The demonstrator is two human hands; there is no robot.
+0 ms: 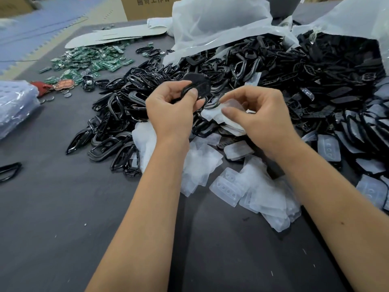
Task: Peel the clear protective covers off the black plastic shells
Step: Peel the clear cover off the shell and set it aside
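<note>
Over the black heap [263, 66], left hand [170, 114] pinches a black shell [197, 84] raised above the table [63, 218], right hand [259, 114] just beside pinching a clear cover [219, 115], shell and cover apart.

A dark grey worktop [63, 218] fills the near scene under soft, even light, while at the far left lies a floor of blue and beige interlocking foam mats [42, 28], with a brown cardboard box [147, 7] standing beyond the far edge.
</note>
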